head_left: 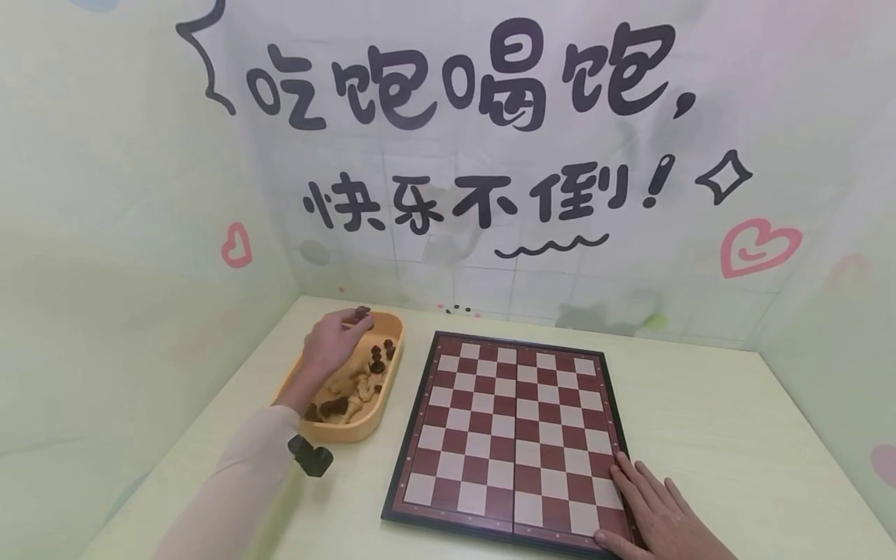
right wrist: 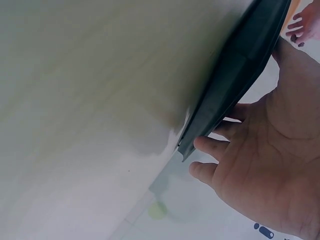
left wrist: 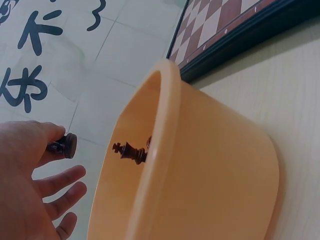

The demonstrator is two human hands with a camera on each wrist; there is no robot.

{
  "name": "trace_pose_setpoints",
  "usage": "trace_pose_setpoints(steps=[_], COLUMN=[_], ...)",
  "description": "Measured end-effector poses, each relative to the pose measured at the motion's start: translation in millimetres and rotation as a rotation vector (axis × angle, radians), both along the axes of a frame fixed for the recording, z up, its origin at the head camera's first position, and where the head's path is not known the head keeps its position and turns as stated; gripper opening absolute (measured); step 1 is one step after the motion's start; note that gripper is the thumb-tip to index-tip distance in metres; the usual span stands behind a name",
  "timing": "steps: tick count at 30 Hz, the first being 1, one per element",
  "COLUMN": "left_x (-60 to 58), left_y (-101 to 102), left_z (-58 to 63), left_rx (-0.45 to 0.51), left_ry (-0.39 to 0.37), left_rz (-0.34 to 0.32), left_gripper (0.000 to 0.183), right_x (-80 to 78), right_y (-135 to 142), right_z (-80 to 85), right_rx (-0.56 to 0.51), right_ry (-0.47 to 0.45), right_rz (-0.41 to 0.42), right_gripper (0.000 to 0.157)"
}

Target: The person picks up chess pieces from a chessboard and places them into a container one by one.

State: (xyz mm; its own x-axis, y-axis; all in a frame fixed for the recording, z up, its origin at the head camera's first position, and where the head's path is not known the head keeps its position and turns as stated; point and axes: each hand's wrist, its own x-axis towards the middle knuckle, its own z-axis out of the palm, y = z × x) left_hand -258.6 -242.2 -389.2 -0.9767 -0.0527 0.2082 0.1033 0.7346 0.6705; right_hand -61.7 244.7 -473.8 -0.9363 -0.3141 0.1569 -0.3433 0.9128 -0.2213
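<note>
My left hand is over the far part of an orange tub. Between its thumb and index finger it pinches a dark chess piece, whose round base shows in the left wrist view; the other fingers are spread. A dark king leans inside the tub, and light chess pieces lie there among other dark ones. My right hand rests on the near right edge of a red-and-white chessboard, fingers extended. From the right wrist view, its fingertips touch the board's black side.
The tub stands left of the board on a pale table. Behind the table rises a wall with large black lettering. A black wrist device sits on the left sleeve.
</note>
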Motion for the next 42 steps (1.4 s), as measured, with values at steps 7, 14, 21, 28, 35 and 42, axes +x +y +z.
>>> trace_pose_setpoints(steps=[7,14,21,28,35,42], left_x=[4.1,5.2,6.3,7.0,10.7,13.6], left_y=[-10.4,-15.1,-17.5,-18.5,-18.3,-17.1], left_z=[-3.3,-4.4,-0.8,2.6,2.0,3.0], left_rx=[-0.006,0.003,0.021,0.026,0.040,0.043], left_ry=[-0.047,-0.047,-0.025,-0.031,-0.028,-0.027], left_rz=[0.021,0.020,0.024,0.038,0.049,0.036], left_gripper=[0.050,0.049,0.052,0.050,0.048,0.046], right_x=[1.3,2.3,2.0,0.9,0.8,1.4], right_y=[-0.8,-1.0,-2.2,-2.5,-1.4,-1.7], right_z=[-0.2,-0.2,0.6,3.2,3.4,3.2], right_rx=[-0.003,0.009,0.005,0.007,0.005,0.005], right_ry=[-0.031,-0.016,-0.038,-0.062,-0.060,-0.053], right_rz=[-0.008,-0.007,-0.014,-0.015,-0.004,-0.004], right_gripper=[0.093,0.093,0.093,0.093,0.092,0.092])
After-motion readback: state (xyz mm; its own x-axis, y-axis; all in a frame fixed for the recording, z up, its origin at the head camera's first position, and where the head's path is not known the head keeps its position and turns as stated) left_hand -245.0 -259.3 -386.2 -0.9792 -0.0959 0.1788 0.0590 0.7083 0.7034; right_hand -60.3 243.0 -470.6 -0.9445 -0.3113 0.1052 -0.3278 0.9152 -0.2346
